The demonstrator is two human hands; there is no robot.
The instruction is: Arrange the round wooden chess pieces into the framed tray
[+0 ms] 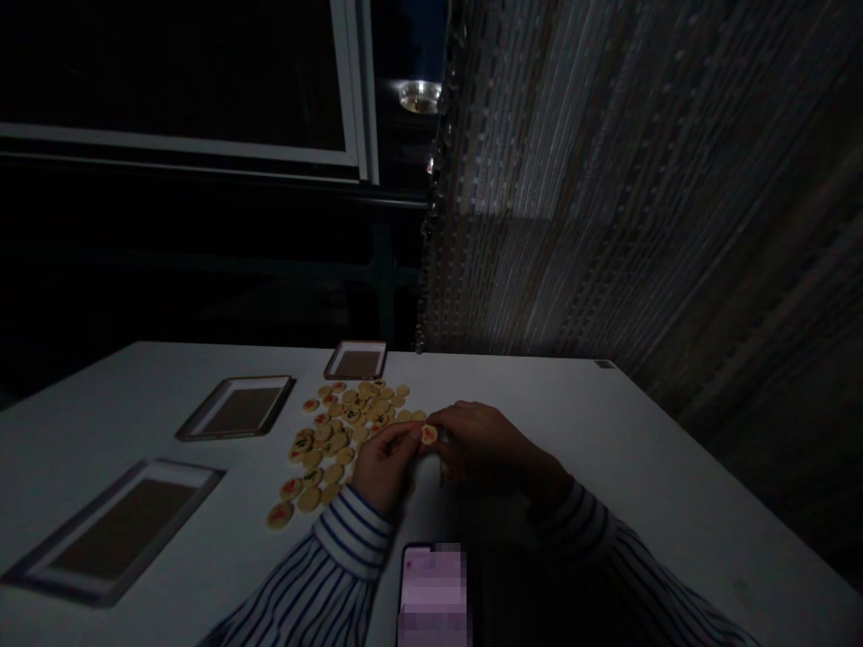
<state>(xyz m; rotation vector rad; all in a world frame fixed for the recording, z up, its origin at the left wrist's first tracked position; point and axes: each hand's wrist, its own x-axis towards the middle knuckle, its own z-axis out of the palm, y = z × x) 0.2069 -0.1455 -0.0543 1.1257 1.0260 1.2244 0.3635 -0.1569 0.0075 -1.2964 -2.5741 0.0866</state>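
Both of my hands meet over the white table. A round wooden Chinese chess piece [430,435] with a red character shows between their fingertips. My left hand [383,463] pinches it from the left, thumb and fingers together. My right hand [482,445] is curled at its right side, its fingers touching the piece; the lower fingers are in shadow. Beside my left hand lies a loose heap of Chinese chess pieces [335,440], some with red or black characters up, others blank side up. My left hand and sleeve cover part of the heap.
Three shallow framed trays stand on the white table [539,395]: a near one [202,469], a middle one [235,437] and a far one [356,378]. A lit phone [432,593] is at the near edge. A bead curtain [539,180] hangs behind, right of a dark window.
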